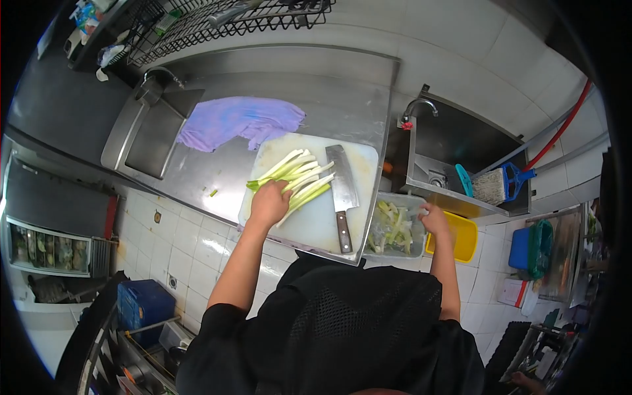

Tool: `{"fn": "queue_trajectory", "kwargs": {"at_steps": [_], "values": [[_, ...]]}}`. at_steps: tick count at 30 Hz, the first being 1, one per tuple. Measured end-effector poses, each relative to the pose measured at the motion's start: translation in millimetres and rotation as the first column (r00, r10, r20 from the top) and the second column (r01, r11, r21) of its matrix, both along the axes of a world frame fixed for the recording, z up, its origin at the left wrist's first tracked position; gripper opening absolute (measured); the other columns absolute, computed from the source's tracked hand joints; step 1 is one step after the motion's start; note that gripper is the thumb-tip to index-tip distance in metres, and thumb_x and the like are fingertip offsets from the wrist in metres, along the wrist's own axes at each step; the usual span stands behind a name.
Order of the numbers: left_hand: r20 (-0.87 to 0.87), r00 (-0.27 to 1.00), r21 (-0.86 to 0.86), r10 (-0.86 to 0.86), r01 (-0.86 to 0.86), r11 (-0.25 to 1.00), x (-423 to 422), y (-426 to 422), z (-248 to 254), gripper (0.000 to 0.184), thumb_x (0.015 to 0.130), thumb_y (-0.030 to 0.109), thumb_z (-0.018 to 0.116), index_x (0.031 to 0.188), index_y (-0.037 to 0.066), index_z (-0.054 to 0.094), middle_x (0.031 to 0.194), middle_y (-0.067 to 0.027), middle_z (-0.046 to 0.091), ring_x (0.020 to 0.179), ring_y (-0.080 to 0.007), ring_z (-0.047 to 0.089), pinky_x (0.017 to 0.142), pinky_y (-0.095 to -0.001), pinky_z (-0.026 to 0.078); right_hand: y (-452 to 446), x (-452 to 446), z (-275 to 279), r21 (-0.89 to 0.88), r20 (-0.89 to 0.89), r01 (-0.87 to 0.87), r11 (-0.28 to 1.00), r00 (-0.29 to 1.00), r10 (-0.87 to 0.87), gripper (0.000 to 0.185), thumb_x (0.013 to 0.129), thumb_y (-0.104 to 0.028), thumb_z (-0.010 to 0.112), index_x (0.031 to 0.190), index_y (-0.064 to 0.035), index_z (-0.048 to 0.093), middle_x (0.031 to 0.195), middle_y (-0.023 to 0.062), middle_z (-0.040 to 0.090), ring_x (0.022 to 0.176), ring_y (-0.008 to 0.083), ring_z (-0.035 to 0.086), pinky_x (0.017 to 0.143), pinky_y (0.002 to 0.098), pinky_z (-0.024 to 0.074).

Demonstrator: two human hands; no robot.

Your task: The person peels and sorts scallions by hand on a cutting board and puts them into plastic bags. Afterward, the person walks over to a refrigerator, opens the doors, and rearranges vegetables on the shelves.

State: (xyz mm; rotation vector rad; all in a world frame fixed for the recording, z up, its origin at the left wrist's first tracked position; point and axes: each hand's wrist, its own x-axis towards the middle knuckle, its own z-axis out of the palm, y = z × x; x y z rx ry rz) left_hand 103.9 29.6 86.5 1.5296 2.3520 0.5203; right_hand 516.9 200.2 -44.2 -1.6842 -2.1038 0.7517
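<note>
My left hand (270, 204) rests with its fingers closed over the lower ends of several pale green and white stalks, which look like leeks (308, 172). They lie side by side on a white cutting board (306, 230). To their right, flat on the board, is a cleaver (343, 187) with its wooden handle toward me. At the board's right, my right hand (433, 219) grips the rim of a clear plastic bin (416, 247). Inside the bin lie leafy vegetable trimmings (393, 224). Its fingertips are partly hidden by the rim.
A purple cloth (240, 118) lies behind the board on the steel counter (336, 108). A small sink (157, 141) is at the left, a second sink (438, 171) with blue brushes at the right. A yellow tub (464, 237) sits by the bin; a wire rack (224, 26) hangs above.
</note>
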Motion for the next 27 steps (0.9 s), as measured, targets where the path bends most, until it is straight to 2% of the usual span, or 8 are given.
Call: {"fn": "queue_trajectory", "kwargs": {"at_steps": [2, 6, 10, 11, 14, 19, 23, 27], "values": [[-0.009, 1.000, -0.026, -0.019, 0.019, 0.999, -16.7, 0.3, -11.8, 0.029, 0.081, 0.021, 0.061, 0.103, 0.001, 0.061, 0.100, -0.0230, 0.058, 0.095, -0.0369, 0.055, 0.083, -0.0418, 0.044, -7.8, -8.0, -2.9, -0.073, 0.198, -0.108, 0.991, 0.973, 0.120, 0.035, 0.071, -0.024, 0.067, 0.101, -0.0066, 0.063, 0.087, 0.0195, 0.065, 0.086, 0.0342, 0.062, 0.076, 0.0370, 0.0474], [0.003, 0.994, 0.015, -0.107, 0.107, 0.994, -38.5, 13.4, -10.4, 0.042, 0.076, 0.024, 0.066, 0.109, 0.000, 0.057, 0.109, -0.0233, 0.053, 0.104, -0.0372, 0.051, 0.089, -0.0403, 0.041, -25.3, -44.0, 29.8, -0.187, 0.091, 0.066, 0.980, 0.995, -0.049, 0.032, 0.074, -0.020, 0.066, 0.102, -0.0045, 0.062, 0.089, 0.0173, 0.065, 0.083, 0.0279, 0.063, 0.074, 0.0341, 0.0486], [-0.088, 0.973, -0.056, -0.215, 0.211, 0.976, -78.9, 45.5, -36.2, 0.078, 0.070, 0.040, 0.073, 0.126, -0.003, 0.042, 0.115, -0.0266, 0.051, 0.109, -0.0396, 0.049, 0.094, -0.0388, 0.040, -60.6, -101.8, 62.1, -0.523, -0.601, -0.203, 0.828, 0.776, -0.190, 0.031, 0.084, -0.013, 0.059, 0.112, 0.0004, 0.056, 0.087, 0.0098, 0.065, 0.080, 0.0164, 0.062, 0.072, 0.0286, 0.0501], [0.195, 0.968, -0.272, -0.157, 0.207, 0.940, -85.6, 56.9, -31.1, 0.096, 0.064, 0.049, 0.075, 0.132, -0.004, 0.032, 0.119, -0.0303, 0.047, 0.111, -0.0416, 0.048, 0.094, -0.0396, 0.040, -75.6, -125.5, 81.1, -0.574, -0.638, -0.325, 0.751, 0.753, -0.163, 0.032, 0.085, -0.015, 0.058, 0.114, -0.0001, 0.054, 0.091, 0.0100, 0.064, 0.083, 0.0163, 0.061, 0.074, 0.0286, 0.0494], [0.152, 0.945, -0.401, -0.289, 0.326, 0.856, -95.4, 73.5, -39.0, 0.102, 0.060, 0.051, 0.076, 0.132, -0.004, 0.031, 0.121, -0.0314, 0.046, 0.110, -0.0408, 0.049, 0.092, -0.0411, 0.042, -116.1, -196.3, 70.5, -0.634, -0.681, -0.460, 0.622, 0.713, -0.167, 0.044, 0.088, -0.022, 0.058, 0.124, -0.0007, 0.046, 0.108, 0.0121, 0.059, 0.095, 0.0152, 0.057, 0.081, 0.0286, 0.0467], [0.478, 0.809, -0.216, -0.342, 0.486, 0.847, -100.9, 79.7, -53.6, 0.079, 0.058, 0.044, 0.080, 0.110, -0.008, 0.050, 0.096, -0.0232, 0.063, 0.091, -0.0310, 0.062, 0.081, -0.0351, 0.048, -138.3, -295.5, 52.0, -0.750, -0.620, -0.189, 0.634, 0.534, -0.575, 0.059, 0.087, -0.027, 0.060, 0.130, 0.0030, 0.034, 0.114, 0.0123, 0.055, 0.102, 0.0170, 0.053, 0.085, 0.0299, 0.0443], [0.653, 0.688, -0.222, -0.318, 0.575, 0.788, -98.0, 75.5, -49.3, 0.072, 0.065, 0.034, 0.079, 0.113, -0.009, 0.048, 0.097, -0.0193, 0.063, 0.091, -0.0226, 0.062, 0.080, -0.0316, 0.048, -141.1, -340.2, 43.2, -0.676, -0.672, -0.079, 0.733, 0.475, -0.569, 0.057, 0.087, -0.028, 0.060, 0.128, 0.0026, 0.035, 0.111, 0.0112, 0.055, 0.103, 0.0175, 0.052, 0.086, 0.0307, 0.0434], [0.897, 0.378, -0.048, -0.229, 0.599, 0.800, -103.7, 68.8, -61.5, 0.055, 0.069, 0.018, 0.073, 0.114, -0.004, 0.051, 0.101, -0.0135, 0.062, 0.091, -0.0179, 0.060, 0.080, -0.0290, 0.047, -139.3, -363.1, 52.1, -0.582, -0.764, -0.076, 0.809, 0.391, -0.513, 0.056, 0.088, -0.029, 0.058, 0.127, 0.0019, 0.033, 0.117, 0.0138, 0.049, 0.109, 0.0184, 0.047, 0.092, 0.0314, 0.0390]]}}
